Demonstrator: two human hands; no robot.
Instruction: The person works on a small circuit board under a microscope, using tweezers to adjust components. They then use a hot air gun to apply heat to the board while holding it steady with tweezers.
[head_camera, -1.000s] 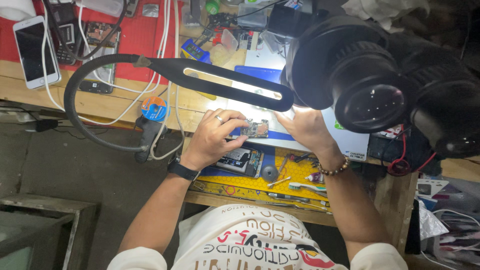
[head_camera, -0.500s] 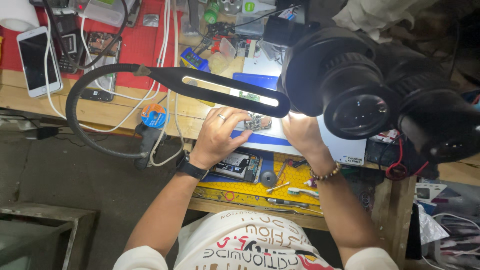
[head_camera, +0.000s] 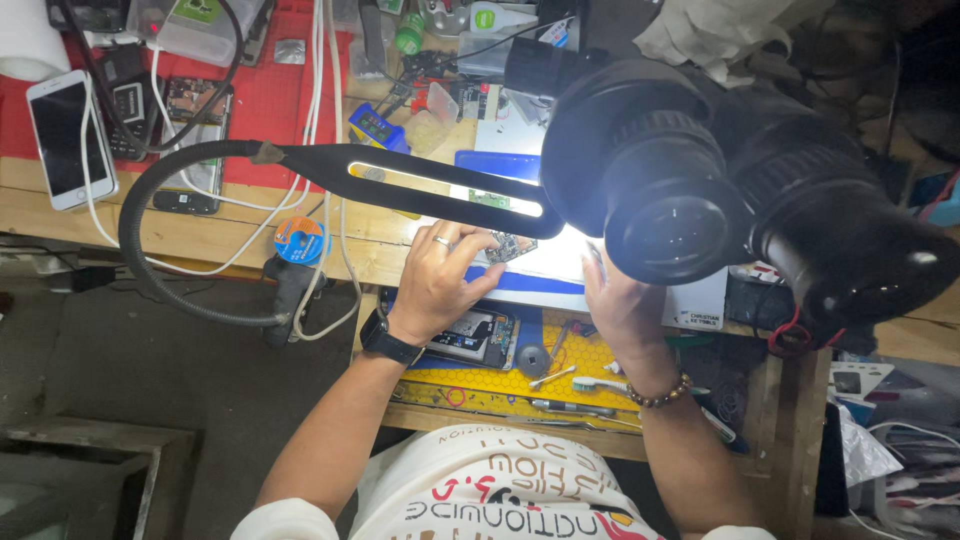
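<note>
My left hand (head_camera: 438, 283), with a ring and a black wristwatch, pinches a small green circuit board (head_camera: 511, 246) on the brightly lit white and blue work pad (head_camera: 540, 283). My right hand (head_camera: 620, 305), wearing a bead bracelet, rests just right of the board. Its fingertips are hidden under the black microscope eyepieces (head_camera: 690, 215), so what it holds is not visible. A black gooseneck lamp bar (head_camera: 440, 185) hangs over both hands.
An opened phone (head_camera: 470, 337) lies on a yellow mat (head_camera: 580, 375) with a toothbrush and small tools. A white phone (head_camera: 68, 138), cables, a solder spool (head_camera: 300, 240) and parts boxes lie on the red mat (head_camera: 270, 100) at the back left. The wooden bench edge (head_camera: 130, 255) drops to the floor.
The view has shifted slightly; the microscope eyepieces now cover more of my right hand. Both hands stay at the small circuit board.
</note>
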